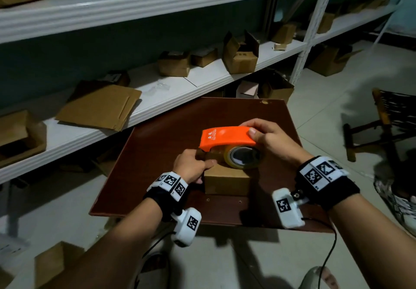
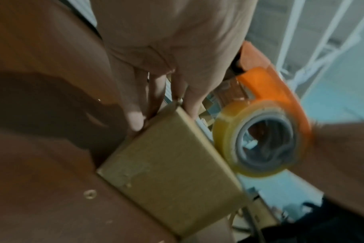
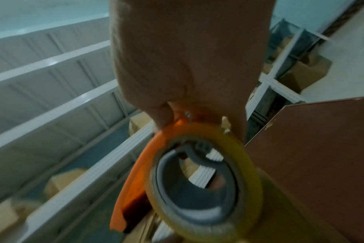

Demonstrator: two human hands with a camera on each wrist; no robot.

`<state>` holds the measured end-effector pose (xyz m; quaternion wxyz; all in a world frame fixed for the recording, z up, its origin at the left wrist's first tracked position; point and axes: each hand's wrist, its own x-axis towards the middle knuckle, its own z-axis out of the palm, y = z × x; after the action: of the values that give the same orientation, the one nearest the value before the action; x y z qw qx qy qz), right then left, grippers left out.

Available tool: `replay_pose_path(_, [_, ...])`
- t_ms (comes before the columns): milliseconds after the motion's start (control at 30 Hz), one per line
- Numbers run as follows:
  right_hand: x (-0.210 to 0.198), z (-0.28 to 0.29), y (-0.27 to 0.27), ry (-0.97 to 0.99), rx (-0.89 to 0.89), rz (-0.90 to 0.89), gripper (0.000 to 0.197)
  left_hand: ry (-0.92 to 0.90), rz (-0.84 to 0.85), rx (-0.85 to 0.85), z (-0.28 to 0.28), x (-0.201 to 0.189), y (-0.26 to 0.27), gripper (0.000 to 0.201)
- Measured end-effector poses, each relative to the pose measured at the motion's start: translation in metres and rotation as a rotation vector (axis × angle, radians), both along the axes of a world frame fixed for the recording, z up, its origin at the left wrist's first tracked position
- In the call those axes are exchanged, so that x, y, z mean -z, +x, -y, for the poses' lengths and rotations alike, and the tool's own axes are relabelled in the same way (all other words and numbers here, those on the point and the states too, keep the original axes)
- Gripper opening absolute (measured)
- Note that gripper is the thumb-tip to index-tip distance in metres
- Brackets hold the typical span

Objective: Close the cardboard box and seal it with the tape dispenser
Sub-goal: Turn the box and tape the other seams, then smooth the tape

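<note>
Your cardboard box (image 1: 227,182) sits closed on the brown surface (image 1: 157,153). Your left hand (image 1: 191,165) clasps its left end; your right hand (image 1: 272,138) grips the tape dispenser (image 1: 225,138) over its top. You're sealing: next, likely draw tape along the seam.

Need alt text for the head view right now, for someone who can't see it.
A right hand holds an orange tape dispenser over a small closed cardboard box on a dark brown table, while the left hand steadies the box's left end. White shelves with more boxes stand behind.
</note>
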<state>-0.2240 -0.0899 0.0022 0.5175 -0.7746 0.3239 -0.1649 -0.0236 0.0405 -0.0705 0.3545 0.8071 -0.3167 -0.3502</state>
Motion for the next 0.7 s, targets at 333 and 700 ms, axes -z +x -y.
replay_pose_path(333, [0.018,-0.001,0.002,-0.251,-0.137,-0.142,0.071,-0.001,-0.137,0.044,-0.002,-0.002,0.008,0.008])
replay_pose_path(700, [0.020,0.010,0.004,-0.353,-0.187,-0.125,0.063,-0.004,-0.689,-0.076,-0.002,-0.026,0.024,0.026])
